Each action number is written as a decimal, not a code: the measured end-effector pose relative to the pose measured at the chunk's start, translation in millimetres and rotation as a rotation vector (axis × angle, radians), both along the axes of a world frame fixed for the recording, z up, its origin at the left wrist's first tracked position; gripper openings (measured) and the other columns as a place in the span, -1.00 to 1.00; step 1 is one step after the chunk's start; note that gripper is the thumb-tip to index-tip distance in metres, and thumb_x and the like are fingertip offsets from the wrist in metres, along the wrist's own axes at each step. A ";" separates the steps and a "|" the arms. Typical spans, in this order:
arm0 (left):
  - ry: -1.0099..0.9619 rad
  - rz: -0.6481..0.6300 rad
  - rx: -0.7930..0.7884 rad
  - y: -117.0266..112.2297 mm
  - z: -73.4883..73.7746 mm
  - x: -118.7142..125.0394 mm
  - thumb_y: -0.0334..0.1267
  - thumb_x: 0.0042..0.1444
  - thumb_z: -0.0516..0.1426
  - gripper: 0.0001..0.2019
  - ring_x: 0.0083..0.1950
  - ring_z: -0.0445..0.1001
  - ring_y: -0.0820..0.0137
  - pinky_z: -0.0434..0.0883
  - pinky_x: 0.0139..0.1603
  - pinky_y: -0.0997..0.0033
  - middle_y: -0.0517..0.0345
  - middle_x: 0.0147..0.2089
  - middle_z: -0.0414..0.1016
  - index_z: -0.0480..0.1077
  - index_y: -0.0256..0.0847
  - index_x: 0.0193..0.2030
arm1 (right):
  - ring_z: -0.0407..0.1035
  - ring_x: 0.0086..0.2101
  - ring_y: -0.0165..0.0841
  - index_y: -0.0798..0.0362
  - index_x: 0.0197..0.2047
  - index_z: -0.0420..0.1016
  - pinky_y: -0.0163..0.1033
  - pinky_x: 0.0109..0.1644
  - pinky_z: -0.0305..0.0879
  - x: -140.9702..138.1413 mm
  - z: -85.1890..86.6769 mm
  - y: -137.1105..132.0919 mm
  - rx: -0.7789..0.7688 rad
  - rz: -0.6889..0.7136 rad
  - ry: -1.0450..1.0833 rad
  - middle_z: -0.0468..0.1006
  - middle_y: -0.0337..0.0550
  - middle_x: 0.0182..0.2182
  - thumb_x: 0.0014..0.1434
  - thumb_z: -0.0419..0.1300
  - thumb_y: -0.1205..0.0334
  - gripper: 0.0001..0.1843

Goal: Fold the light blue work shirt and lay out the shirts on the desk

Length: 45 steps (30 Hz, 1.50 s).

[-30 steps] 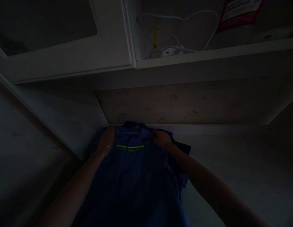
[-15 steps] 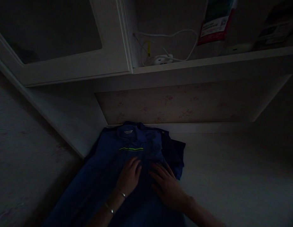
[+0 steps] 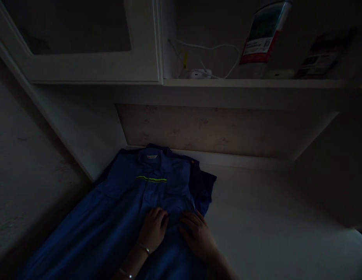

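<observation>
A blue shirt [image 3: 169,194] with a collar and a yellow-green stripe across the chest lies spread on the white desk surface. On its front, below the stripe, rests my left hand [image 3: 152,230]; the fingers are slightly bent, the thumb stands apart, and two bracelets circle the wrist. My right hand [image 3: 197,234] lies palm down near the shirt's right side with its fingers stretched over the fabric. Darker navy clothing [image 3: 202,186] shows from underneath, at the collar end and the right edge. The picture is dim, and the fingertips are hard to make out.
A cabinet shelf [image 3: 227,83] overhangs the desk, holding a white cable [image 3: 211,48], a red-and-green package [image 3: 261,35] and a white device [image 3: 200,73]. A cabinet door [image 3: 90,69] is at upper left. A side wall [image 3: 81,128] borders the clothing.
The view has shifted and tilted, so the shirt appears farther left. Both hands sit a little lower on the shirt, toward me. The left fingers look more bent.
</observation>
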<state>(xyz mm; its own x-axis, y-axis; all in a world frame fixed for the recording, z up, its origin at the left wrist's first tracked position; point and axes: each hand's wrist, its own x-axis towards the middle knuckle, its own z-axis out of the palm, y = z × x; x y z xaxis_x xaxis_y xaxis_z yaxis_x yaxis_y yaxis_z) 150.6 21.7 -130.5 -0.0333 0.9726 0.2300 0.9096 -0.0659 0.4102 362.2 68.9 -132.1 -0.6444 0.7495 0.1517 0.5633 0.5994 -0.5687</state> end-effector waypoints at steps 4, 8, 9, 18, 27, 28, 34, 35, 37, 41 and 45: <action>-0.007 0.005 -0.002 -0.1 -0.3 0.4 -0.32 0.26 0.01 -0.82 -0.08 0.43 0.25 0.40 0.00 0.14 0.06 -0.15 0.47 0.44 -0.16 -0.16 | 0.24 0.20 -0.27 -0.12 0.10 0.47 0.11 0.38 -0.10 2.5 -1.5 1.0 -0.017 0.008 0.025 0.43 -0.16 0.17 0.34 0.05 -0.02 -0.63; -0.003 0.007 -0.010 1.9 0.0 0.6 -0.31 0.26 0.02 -0.83 -0.09 0.43 0.25 0.40 0.00 0.13 0.06 -0.15 0.47 0.44 -0.16 -0.16 | 0.25 0.19 -0.29 -0.12 0.10 0.47 0.08 0.38 -0.10 2.6 -0.5 1.7 -0.024 0.019 0.036 0.44 -0.17 0.16 0.34 0.05 -0.01 -0.64; -0.004 0.008 -0.014 2.3 0.1 0.7 -0.31 0.26 0.02 -0.83 -0.09 0.43 0.25 0.40 0.00 0.13 0.06 -0.15 0.47 0.44 -0.16 -0.16 | 0.25 0.18 -0.28 -0.12 0.10 0.47 0.09 0.38 -0.10 2.4 -0.4 2.1 -0.027 0.016 0.037 0.44 -0.17 0.15 0.33 0.06 0.00 -0.64; 0.012 0.004 0.004 0.9 -3.3 0.8 -0.30 0.28 0.00 -0.82 -0.09 0.41 0.25 0.39 -0.01 0.11 0.05 -0.14 0.46 0.43 -0.17 -0.16 | 0.27 0.17 -0.24 -0.09 0.06 0.50 0.12 0.37 -0.08 1.0 2.9 2.1 -0.020 0.005 0.049 0.45 -0.11 0.14 0.31 0.10 0.06 -0.68; 0.016 0.001 -0.010 2.3 -3.2 0.6 -0.30 0.27 0.00 -0.82 -0.08 0.41 0.24 0.38 0.01 0.09 0.05 -0.14 0.47 0.43 -0.17 -0.15 | 0.28 0.17 -0.26 -0.09 0.06 0.50 0.12 0.38 -0.09 1.8 5.5 2.8 -0.041 0.006 0.044 0.46 -0.14 0.14 0.31 0.11 0.07 -0.69; 0.016 0.002 -0.012 2.5 -2.9 0.7 -0.30 0.27 0.01 -0.83 -0.08 0.41 0.24 0.38 0.01 0.09 0.05 -0.14 0.47 0.43 -0.17 -0.15 | 0.28 0.17 -0.26 -0.10 0.05 0.50 0.12 0.38 -0.09 1.7 6.1 2.6 -0.044 0.003 0.044 0.46 -0.14 0.14 0.31 0.11 0.07 -0.70; 0.012 0.002 -0.022 1.4 0.4 1.8 -0.29 0.27 0.01 -0.82 -0.07 0.42 0.23 0.38 0.01 0.09 0.05 -0.13 0.47 0.43 -0.17 -0.15 | 0.28 0.17 -0.26 -0.11 0.05 0.50 0.11 0.37 -0.09 1.8 4.7 2.8 -0.036 0.005 0.052 0.46 -0.14 0.14 0.31 0.11 0.06 -0.70; 0.011 0.001 -0.024 1.3 0.3 2.0 -0.29 0.28 0.00 -0.82 -0.07 0.42 0.23 0.38 0.01 0.09 0.05 -0.13 0.47 0.43 -0.17 -0.15 | 0.28 0.16 -0.25 -0.10 0.05 0.50 0.11 0.37 -0.08 1.8 3.6 3.2 -0.034 0.004 0.055 0.46 -0.13 0.13 0.31 0.11 0.06 -0.70; 0.011 0.002 -0.029 2.1 -0.9 1.9 -0.29 0.28 0.00 -0.82 -0.07 0.42 0.23 0.39 0.00 0.08 0.05 -0.13 0.47 0.43 -0.17 -0.16 | 0.29 0.16 -0.24 -0.09 0.04 0.51 0.13 0.37 -0.07 1.5 1.0 3.6 -0.032 0.004 0.062 0.46 -0.12 0.13 0.31 0.11 0.05 -0.70; 0.034 0.004 -0.037 6.1 -0.1 0.6 -0.30 0.28 0.00 -0.82 -0.07 0.44 0.24 0.41 0.01 0.10 0.04 -0.13 0.48 0.44 -0.18 -0.16 | 0.30 0.15 -0.23 -0.08 0.11 0.44 0.13 0.38 -0.07 1.0 -6.2 3.2 -0.040 -0.010 0.121 0.47 -0.12 0.12 0.34 0.05 0.07 -0.66; 0.094 -0.002 -0.039 -10.2 23.3 6.4 -0.32 0.27 0.01 -0.80 -0.04 0.48 0.24 0.44 0.04 0.12 0.04 -0.08 0.51 0.46 -0.15 -0.11 | 0.32 0.12 -0.18 -0.03 0.22 0.29 0.05 0.27 0.20 2.2 -12.1 10.4 -0.133 -0.186 0.264 0.45 -0.01 0.11 0.33 0.01 0.03 -0.55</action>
<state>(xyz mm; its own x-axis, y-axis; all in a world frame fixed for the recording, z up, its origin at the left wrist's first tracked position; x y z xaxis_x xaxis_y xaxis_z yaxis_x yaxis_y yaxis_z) 157.0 11.5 -107.2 -0.0109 0.9809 0.1941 0.9440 -0.0539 0.3254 364.4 79.3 -144.2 -0.4465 0.8748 0.1877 0.4789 0.4109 -0.7758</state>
